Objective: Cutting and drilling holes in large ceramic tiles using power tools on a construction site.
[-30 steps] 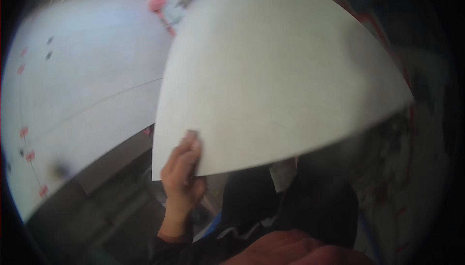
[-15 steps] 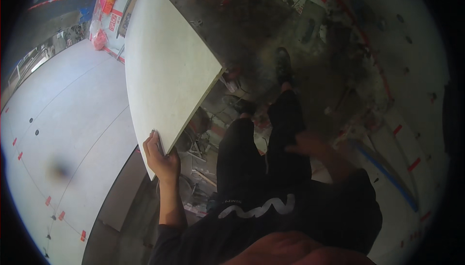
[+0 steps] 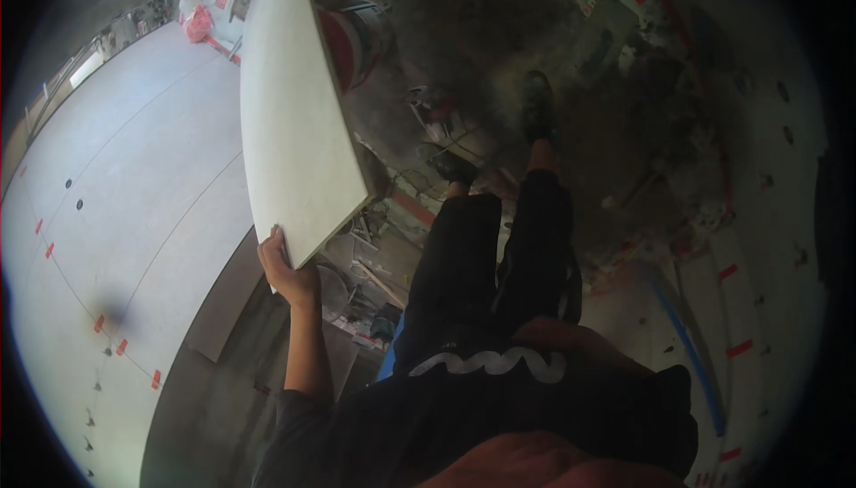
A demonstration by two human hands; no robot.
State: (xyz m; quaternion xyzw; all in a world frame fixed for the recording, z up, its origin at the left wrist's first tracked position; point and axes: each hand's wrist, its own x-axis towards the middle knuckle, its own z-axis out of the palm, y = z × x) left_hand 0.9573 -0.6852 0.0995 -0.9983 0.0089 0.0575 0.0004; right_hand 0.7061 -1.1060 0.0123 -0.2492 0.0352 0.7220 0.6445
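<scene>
White panel (image 3: 294, 122) gripped by left hand (image 3: 291, 276); right hand (image 3: 551, 334): cannot tell; dark shirt (image 3: 535, 406) bears pale wavy mark (image 3: 486, 364).

Left hand (image 3: 291, 272): fingers (image 3: 272, 245) curled in a grip, hand angled leftward at the wrist, forearm (image 3: 308, 350) extended forward. Right hand (image 3: 540, 334): held close before the torso, dim; finger pose indeterminable.

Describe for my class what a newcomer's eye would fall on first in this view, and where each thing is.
First comes the big pale board, rising from left of centre to the top edge, its near end gripped by the person's left hand. Next is the broad whitish surface filling the left side, dotted with small red marks. A long blue strip stands out at lower right.
</scene>
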